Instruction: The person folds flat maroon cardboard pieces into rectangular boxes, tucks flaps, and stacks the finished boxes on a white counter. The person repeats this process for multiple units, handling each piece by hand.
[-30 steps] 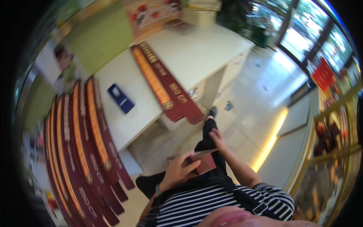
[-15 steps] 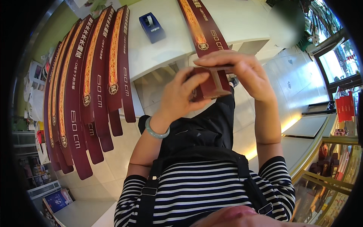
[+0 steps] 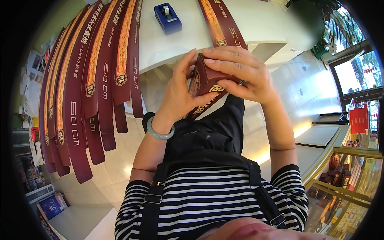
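A long dark-red cardboard box (image 3: 211, 77) with gold lettering is held between my hands, its closed end turned up toward me. My left hand (image 3: 177, 92) wraps its left side, thumb along the lettered face. Across the end lie the fingers of my right hand (image 3: 250, 74), with the thumb on the near edge. Much of the box is hidden by my hands. Just beyond them, a dark-red printed strip of packaging (image 3: 218, 24) lies on the white table (image 3: 186, 42); whether it joins the held box I cannot tell.
Several long dark-red cartons (image 3: 74, 116) hang over the table's left side, ends jutting toward me. A blue tape dispenser (image 3: 168, 19) stands on the table. To the right are a glass display case (image 3: 340, 188) and red paper bags (image 3: 359, 118). A white surface (image 3: 82, 222) is at lower left.
The box end has been turned and now looks closed, where flaps stood up before. My left hand has moved up beside it; my right fingers have come down over the end.
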`<state>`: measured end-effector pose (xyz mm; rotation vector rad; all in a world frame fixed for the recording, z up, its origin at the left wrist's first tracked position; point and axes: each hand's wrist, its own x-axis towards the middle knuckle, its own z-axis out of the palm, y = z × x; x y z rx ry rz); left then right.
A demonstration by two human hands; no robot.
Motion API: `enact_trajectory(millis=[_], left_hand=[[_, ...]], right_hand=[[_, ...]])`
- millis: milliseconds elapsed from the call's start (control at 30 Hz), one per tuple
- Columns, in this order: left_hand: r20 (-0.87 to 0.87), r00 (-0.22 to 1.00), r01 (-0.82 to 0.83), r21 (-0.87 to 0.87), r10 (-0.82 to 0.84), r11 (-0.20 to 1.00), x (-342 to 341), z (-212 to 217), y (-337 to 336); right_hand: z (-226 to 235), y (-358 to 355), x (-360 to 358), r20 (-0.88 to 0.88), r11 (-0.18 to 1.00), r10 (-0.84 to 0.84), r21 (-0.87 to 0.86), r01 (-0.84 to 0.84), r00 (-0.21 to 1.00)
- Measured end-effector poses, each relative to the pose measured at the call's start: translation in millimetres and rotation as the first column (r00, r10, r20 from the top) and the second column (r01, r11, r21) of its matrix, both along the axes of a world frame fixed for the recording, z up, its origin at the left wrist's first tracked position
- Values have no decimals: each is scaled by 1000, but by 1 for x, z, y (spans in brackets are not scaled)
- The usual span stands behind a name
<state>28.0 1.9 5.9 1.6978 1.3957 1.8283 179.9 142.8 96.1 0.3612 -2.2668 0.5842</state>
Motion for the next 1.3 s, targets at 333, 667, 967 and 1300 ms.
enact_trajectory(millis=[333, 667, 967, 1300], left_hand=[[-28, 999, -32, -36, 31, 999, -6, 1, -4], [43, 998, -50, 29, 48, 998, -10, -1, -2], [-240, 934, -244, 119, 266, 963, -5, -18, -60], [-276, 933, -198, 136, 229, 971, 3, -39, -112]], right_hand=[[-2, 1, -8, 42, 966, 61, -256, -49, 997], [-18, -4, -11, 91, 996, 30, -85, -22, 995], [-40, 44, -107, 301, 474, 51, -847, 242, 952], [-65, 128, -254, 722, 376, 86, -662, 648, 687]])
